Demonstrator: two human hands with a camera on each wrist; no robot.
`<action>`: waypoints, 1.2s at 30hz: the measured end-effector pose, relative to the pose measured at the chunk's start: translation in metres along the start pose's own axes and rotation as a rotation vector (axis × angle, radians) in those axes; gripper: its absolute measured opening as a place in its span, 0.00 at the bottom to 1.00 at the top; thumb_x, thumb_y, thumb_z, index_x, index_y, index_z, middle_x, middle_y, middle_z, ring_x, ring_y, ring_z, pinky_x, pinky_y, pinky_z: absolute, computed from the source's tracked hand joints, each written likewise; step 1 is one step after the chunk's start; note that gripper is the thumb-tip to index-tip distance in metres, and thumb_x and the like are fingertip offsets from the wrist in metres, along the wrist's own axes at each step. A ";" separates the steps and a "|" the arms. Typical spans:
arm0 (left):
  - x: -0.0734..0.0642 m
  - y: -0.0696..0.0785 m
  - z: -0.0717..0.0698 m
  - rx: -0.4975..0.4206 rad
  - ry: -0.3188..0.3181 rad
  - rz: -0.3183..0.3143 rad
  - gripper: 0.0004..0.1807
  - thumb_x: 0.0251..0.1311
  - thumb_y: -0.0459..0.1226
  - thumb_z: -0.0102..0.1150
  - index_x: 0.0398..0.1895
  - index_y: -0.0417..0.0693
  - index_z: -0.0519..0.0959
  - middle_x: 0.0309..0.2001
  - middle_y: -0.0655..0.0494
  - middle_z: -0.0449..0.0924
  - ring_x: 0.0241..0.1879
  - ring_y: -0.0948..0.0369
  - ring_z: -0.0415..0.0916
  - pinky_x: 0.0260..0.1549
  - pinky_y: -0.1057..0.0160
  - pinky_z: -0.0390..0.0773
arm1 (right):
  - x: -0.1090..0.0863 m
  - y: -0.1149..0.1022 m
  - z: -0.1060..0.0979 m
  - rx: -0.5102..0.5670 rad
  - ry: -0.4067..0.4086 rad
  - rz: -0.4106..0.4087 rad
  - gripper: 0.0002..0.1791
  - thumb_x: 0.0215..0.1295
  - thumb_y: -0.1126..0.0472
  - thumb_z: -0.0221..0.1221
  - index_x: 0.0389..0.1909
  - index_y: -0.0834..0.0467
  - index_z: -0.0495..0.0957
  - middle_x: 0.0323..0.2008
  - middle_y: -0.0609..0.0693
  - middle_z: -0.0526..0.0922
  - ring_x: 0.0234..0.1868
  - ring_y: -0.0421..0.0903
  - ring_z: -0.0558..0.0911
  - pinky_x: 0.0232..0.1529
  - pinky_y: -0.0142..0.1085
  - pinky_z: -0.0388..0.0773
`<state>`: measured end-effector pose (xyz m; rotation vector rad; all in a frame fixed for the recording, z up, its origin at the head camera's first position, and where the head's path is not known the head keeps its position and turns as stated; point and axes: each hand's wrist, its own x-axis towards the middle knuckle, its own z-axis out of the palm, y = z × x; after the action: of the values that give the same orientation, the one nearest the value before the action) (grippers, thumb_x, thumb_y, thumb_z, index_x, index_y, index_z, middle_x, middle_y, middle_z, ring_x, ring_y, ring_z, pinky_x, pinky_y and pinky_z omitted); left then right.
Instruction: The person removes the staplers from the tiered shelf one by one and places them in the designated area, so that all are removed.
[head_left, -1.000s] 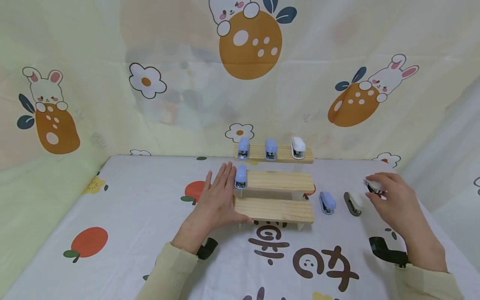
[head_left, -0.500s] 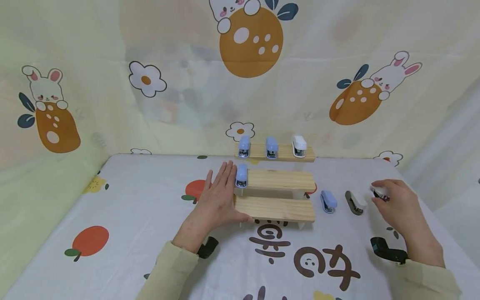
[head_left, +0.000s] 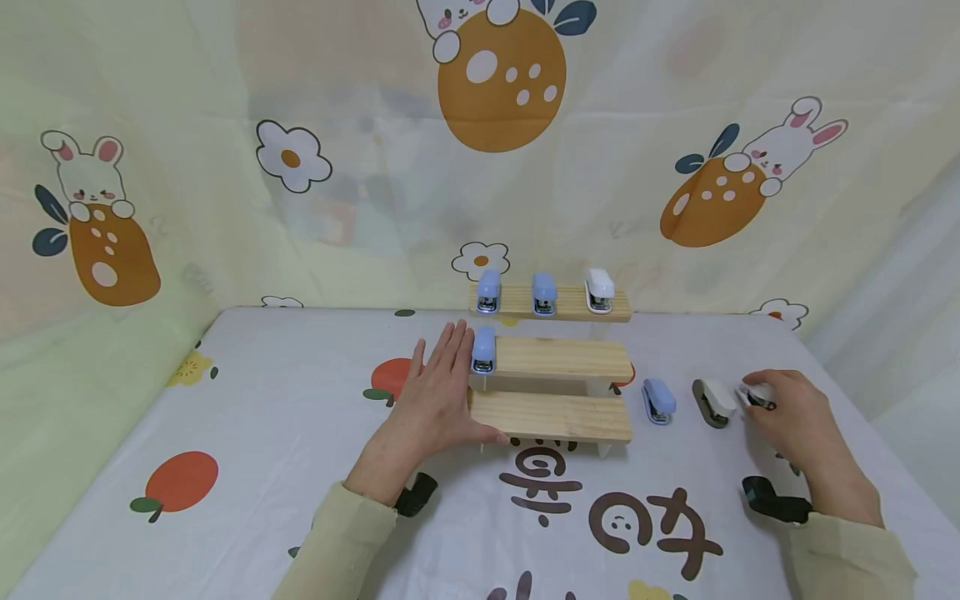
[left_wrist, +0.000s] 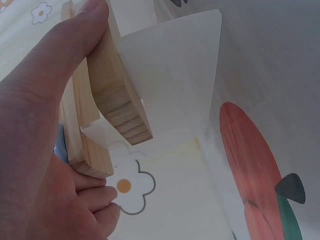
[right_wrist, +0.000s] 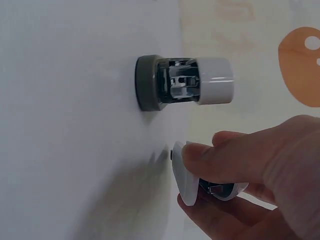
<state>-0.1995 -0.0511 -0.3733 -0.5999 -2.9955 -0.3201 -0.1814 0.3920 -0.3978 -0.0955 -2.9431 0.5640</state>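
My right hand pinches a small white stapler between thumb and fingers. In the right wrist view this stapler is tilted, just above or on the tabletop; I cannot tell which. Beside it, apart, stands a white-topped stapler with a grey base. A blue stapler lies further left, by the rack. My left hand rests along the left end of the stepped wooden rack, fingers straight. Its thumb touches the lowest board in the left wrist view.
On the top board stand two blue staplers and one white stapler. One blue stapler sits at the left end of the middle board. A patterned cloth covers the table; a printed curtain hangs behind.
My right hand has moved down toward the table with the white stapler, coming closer to the grey-based one. The left hand stays at the rack.
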 end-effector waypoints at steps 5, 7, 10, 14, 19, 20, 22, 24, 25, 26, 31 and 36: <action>-0.001 -0.001 -0.002 -0.005 0.003 -0.005 0.79 0.31 0.73 0.70 0.80 0.43 0.40 0.81 0.50 0.37 0.81 0.54 0.33 0.77 0.43 0.38 | 0.002 0.002 0.000 0.010 -0.016 0.008 0.21 0.58 0.74 0.57 0.54 0.73 0.72 0.58 0.81 0.62 0.53 0.74 0.66 0.45 0.65 0.70; -0.001 -0.001 -0.003 -0.005 0.004 -0.008 0.79 0.31 0.73 0.71 0.80 0.43 0.40 0.81 0.50 0.37 0.81 0.54 0.33 0.77 0.43 0.38 | 0.002 0.002 0.000 0.016 -0.026 0.015 0.21 0.58 0.75 0.55 0.54 0.73 0.72 0.59 0.81 0.62 0.52 0.74 0.66 0.42 0.63 0.71; -0.001 -0.002 -0.004 -0.006 0.007 -0.010 0.80 0.30 0.73 0.71 0.80 0.43 0.40 0.81 0.50 0.37 0.81 0.54 0.33 0.77 0.43 0.38 | 0.002 0.002 0.000 0.021 -0.048 0.037 0.21 0.58 0.74 0.53 0.55 0.73 0.72 0.60 0.81 0.60 0.51 0.73 0.66 0.39 0.58 0.72; -0.002 -0.002 -0.005 -0.007 0.006 -0.009 0.79 0.31 0.73 0.71 0.80 0.43 0.40 0.81 0.50 0.37 0.81 0.54 0.33 0.77 0.43 0.38 | 0.003 0.002 0.000 0.017 -0.067 0.070 0.22 0.59 0.74 0.50 0.56 0.72 0.71 0.62 0.80 0.59 0.51 0.72 0.66 0.34 0.50 0.75; -0.002 -0.002 -0.005 -0.016 0.000 -0.012 0.79 0.31 0.72 0.71 0.80 0.43 0.40 0.81 0.50 0.36 0.81 0.54 0.33 0.77 0.43 0.38 | 0.002 0.003 0.002 0.015 -0.057 0.073 0.23 0.57 0.76 0.48 0.55 0.72 0.72 0.62 0.80 0.60 0.47 0.69 0.67 0.25 0.38 0.73; -0.003 -0.002 -0.005 -0.019 -0.001 -0.013 0.79 0.31 0.72 0.72 0.80 0.43 0.40 0.81 0.50 0.36 0.81 0.54 0.33 0.77 0.43 0.38 | 0.002 0.004 0.002 0.017 -0.057 0.073 0.23 0.57 0.76 0.48 0.56 0.72 0.72 0.62 0.79 0.59 0.47 0.69 0.67 0.25 0.38 0.72; -0.002 -0.002 -0.005 -0.023 -0.004 -0.016 0.79 0.31 0.72 0.72 0.80 0.43 0.40 0.81 0.50 0.36 0.81 0.54 0.33 0.77 0.43 0.38 | 0.001 0.003 0.002 0.023 -0.056 0.069 0.23 0.58 0.74 0.48 0.56 0.71 0.72 0.63 0.80 0.58 0.49 0.71 0.66 0.27 0.42 0.75; -0.002 -0.002 -0.004 -0.026 -0.005 -0.016 0.79 0.31 0.72 0.72 0.80 0.43 0.40 0.81 0.50 0.36 0.81 0.54 0.33 0.77 0.44 0.38 | 0.001 0.001 0.001 0.030 -0.051 0.068 0.22 0.61 0.72 0.48 0.57 0.70 0.71 0.64 0.79 0.57 0.52 0.73 0.65 0.34 0.53 0.79; -0.002 -0.002 -0.004 -0.027 -0.005 -0.015 0.79 0.31 0.72 0.72 0.80 0.43 0.40 0.81 0.50 0.36 0.81 0.54 0.33 0.77 0.44 0.38 | 0.000 -0.002 -0.001 0.038 -0.039 0.059 0.22 0.62 0.71 0.48 0.58 0.69 0.71 0.65 0.79 0.57 0.55 0.74 0.64 0.40 0.60 0.78; -0.002 -0.002 -0.004 -0.026 -0.005 -0.015 0.79 0.31 0.72 0.72 0.80 0.43 0.40 0.81 0.50 0.36 0.81 0.54 0.33 0.77 0.44 0.38 | -0.001 -0.005 -0.003 0.047 -0.024 0.052 0.21 0.64 0.70 0.49 0.58 0.69 0.71 0.65 0.79 0.57 0.57 0.75 0.63 0.46 0.65 0.75; -0.002 -0.002 -0.003 -0.030 -0.010 -0.017 0.79 0.31 0.72 0.72 0.80 0.43 0.40 0.81 0.50 0.36 0.81 0.54 0.32 0.77 0.44 0.37 | -0.005 -0.028 -0.011 0.081 0.102 -0.034 0.17 0.69 0.68 0.51 0.56 0.69 0.73 0.64 0.76 0.61 0.62 0.75 0.62 0.53 0.73 0.66; -0.001 -0.001 -0.002 -0.035 -0.016 -0.013 0.79 0.31 0.72 0.72 0.80 0.43 0.40 0.81 0.50 0.36 0.81 0.54 0.32 0.77 0.44 0.38 | -0.012 -0.057 -0.018 0.080 0.176 -0.147 0.14 0.67 0.69 0.54 0.52 0.67 0.76 0.62 0.72 0.67 0.58 0.71 0.68 0.48 0.69 0.72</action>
<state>-0.1988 -0.0526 -0.3716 -0.5886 -3.0168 -0.3709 -0.1690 0.3447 -0.3612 0.0752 -2.7259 0.6167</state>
